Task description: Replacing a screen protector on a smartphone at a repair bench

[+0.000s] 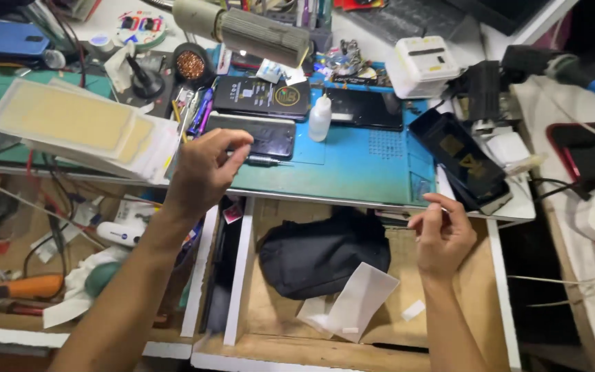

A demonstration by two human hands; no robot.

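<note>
My left hand [204,169] is raised over the front edge of the blue work mat [352,165]. Its thumb and forefinger are pinched next to a thin metal screwdriver [275,162] and a dark phone [273,136]. Whether the fingers grip the tool is hidden. My right hand [442,234] hovers over the open wooden drawer [480,289], with its fingers curled and thumb against forefinger. Nothing shows in it. It is just below a second dark phone [463,162] that lies slanted at the bench edge.
A small white bottle [319,117] stands on the mat. Flat white packets [77,127] are stacked at the left. The drawer holds a black pouch [321,255] and a white film sheet [359,300]. A lamp head [256,31] hangs above, with a white box [421,65] behind.
</note>
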